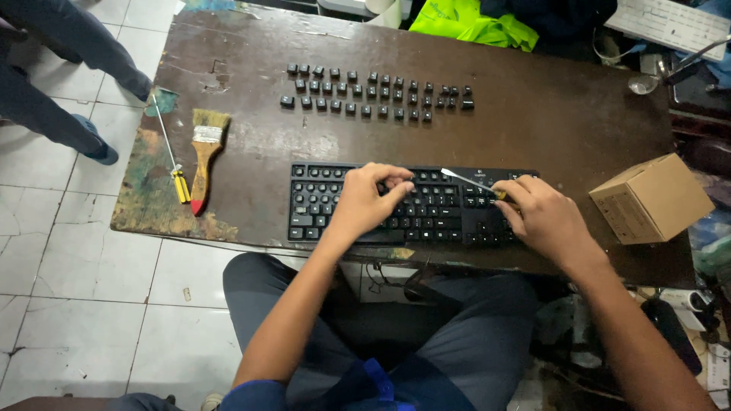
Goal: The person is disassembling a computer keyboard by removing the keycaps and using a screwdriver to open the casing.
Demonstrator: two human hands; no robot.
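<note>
The left hand point(365, 202) rests on the black keyboard point(415, 205), its fingers curled and the thumb and forefinger pinched together over the upper key rows — whether a key sits between the fingertips cannot be told. The right hand point(544, 217) lies on the keyboard's right end, closed around the yellow handle of a thin screwdriver point(468, 181); the metal shaft slants up and leftward toward the left hand's fingertips, its tip just above the top rows.

Beyond both hands, farther up the worn brown table point(571, 114), loose black keycaps point(377, 91) lie in rough rows. Well left of the left hand lie a paintbrush point(204, 156) with a wooden handle and, just beside it, a second slim screwdriver point(171, 156) with a yellow grip.

Right of the right hand, near the table's edge, sits a plain brown cardboard box point(651, 198) — closed, cube-like, turned at an angle. Far above the hands, a bright yellow-green bag point(472, 21) lies at the table's back edge.
</note>
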